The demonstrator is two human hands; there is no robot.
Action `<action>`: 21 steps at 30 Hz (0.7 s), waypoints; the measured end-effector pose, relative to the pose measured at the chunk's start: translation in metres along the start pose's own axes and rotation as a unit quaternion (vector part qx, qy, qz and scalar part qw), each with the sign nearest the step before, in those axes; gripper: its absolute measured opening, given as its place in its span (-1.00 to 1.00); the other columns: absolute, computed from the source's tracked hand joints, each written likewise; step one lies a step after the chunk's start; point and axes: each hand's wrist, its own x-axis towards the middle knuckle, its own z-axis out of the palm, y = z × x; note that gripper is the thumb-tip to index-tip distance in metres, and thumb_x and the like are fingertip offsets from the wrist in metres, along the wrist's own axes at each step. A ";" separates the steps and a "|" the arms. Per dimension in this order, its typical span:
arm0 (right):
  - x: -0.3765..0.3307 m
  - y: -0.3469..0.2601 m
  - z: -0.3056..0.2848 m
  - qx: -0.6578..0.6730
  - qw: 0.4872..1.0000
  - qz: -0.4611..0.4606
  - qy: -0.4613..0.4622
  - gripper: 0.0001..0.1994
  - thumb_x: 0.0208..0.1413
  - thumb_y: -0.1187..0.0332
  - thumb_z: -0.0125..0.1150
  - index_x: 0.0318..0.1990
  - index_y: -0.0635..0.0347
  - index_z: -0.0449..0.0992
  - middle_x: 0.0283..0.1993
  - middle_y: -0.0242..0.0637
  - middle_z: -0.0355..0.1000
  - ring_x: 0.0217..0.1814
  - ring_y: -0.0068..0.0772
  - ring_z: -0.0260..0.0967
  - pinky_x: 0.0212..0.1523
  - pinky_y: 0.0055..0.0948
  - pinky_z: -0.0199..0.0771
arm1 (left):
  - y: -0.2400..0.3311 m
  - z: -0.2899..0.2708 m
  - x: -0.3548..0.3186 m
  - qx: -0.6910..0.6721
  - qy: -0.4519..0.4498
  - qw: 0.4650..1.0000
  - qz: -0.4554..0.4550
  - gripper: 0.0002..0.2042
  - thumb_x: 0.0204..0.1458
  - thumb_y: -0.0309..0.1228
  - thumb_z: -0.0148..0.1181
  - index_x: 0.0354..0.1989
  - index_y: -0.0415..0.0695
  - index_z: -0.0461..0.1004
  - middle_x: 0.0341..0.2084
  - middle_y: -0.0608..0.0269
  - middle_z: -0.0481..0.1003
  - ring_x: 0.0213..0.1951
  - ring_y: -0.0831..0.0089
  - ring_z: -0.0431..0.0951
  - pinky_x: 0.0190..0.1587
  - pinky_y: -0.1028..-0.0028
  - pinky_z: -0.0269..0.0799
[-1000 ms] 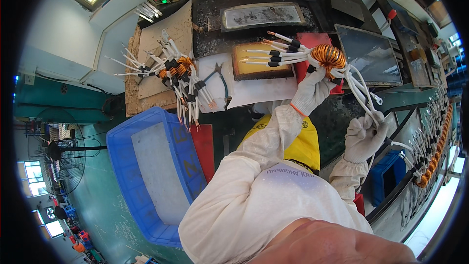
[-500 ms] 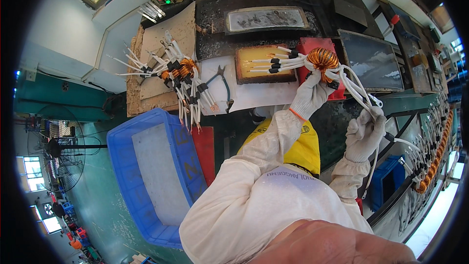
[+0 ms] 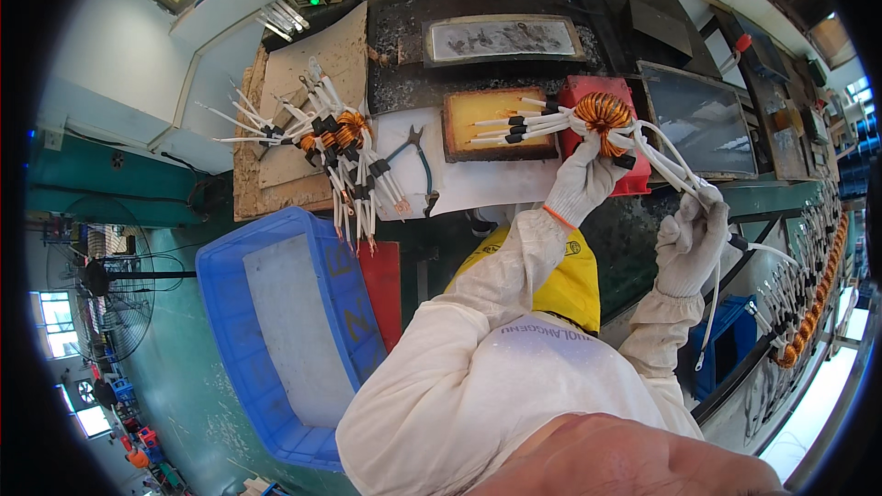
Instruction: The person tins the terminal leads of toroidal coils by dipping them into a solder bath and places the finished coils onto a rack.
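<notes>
A copper-wound ring coil [image 3: 604, 113] with white sleeved leads is held up by my left hand [image 3: 586, 173], gloved and closed at the coil's lower side. Some of its leads [image 3: 524, 124], with black bands and bare tips, point left over a yellow-filled tray [image 3: 496, 149]. Other white leads [image 3: 669, 165] run down to the right into my right hand [image 3: 691, 234]. That gloved hand pinches them, its fingers curled. One lead [image 3: 713, 317] hangs below it, ending in a small lug. Exactly how many leads lie inside the right fingers is hidden.
Behind the coil stands a red box [image 3: 593, 84]. More coils [image 3: 349, 129] with white leads are piled at the left, beside pliers [image 3: 418, 158]. A blue bin [image 3: 294, 331] stands below them. A rack of coils [image 3: 808, 317] lines the right. A metal-framed plate [image 3: 503, 39] lies farther back.
My right hand has shifted slightly, and the lug that showed above its fingers is out of sight there. The left hand still holds the coil in nearly the same place.
</notes>
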 end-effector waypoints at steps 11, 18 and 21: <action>0.004 0.001 0.007 0.005 1.000 0.022 0.016 -0.70 0.38 0.10 -0.01 -0.10 0.15 0.48 -0.38 -0.38 0.36 -0.72 -0.80 -0.11 -0.61 -0.79 0.22 | 0.004 -0.012 0.005 -0.037 -0.013 0.999 -0.006 -0.68 0.28 -0.35 0.04 0.16 -0.14 0.29 0.13 0.01 0.42 0.17 0.06 0.45 0.20 -0.15 0.40; 0.004 -0.002 0.002 0.030 0.999 0.013 -0.001 -0.67 0.37 0.14 0.04 -0.06 0.27 0.47 -0.36 -0.31 0.36 -0.70 -0.80 -0.12 -0.57 -0.77 0.26 | 0.000 0.001 0.000 -0.048 0.017 0.999 -0.007 -0.69 0.28 -0.35 0.05 0.14 -0.13 0.31 0.12 0.07 0.43 0.18 0.10 0.44 0.24 -0.21 0.31; 0.002 -0.006 0.005 0.019 1.000 0.004 0.020 -0.68 0.37 0.14 0.04 -0.06 0.26 0.46 -0.34 -0.30 0.37 -0.70 -0.81 -0.12 -0.55 -0.76 0.25 | -0.001 0.001 0.000 -0.043 0.011 0.999 -0.014 -0.70 0.28 -0.35 0.06 0.13 -0.14 0.32 0.13 0.10 0.42 0.18 0.12 0.44 0.24 -0.22 0.29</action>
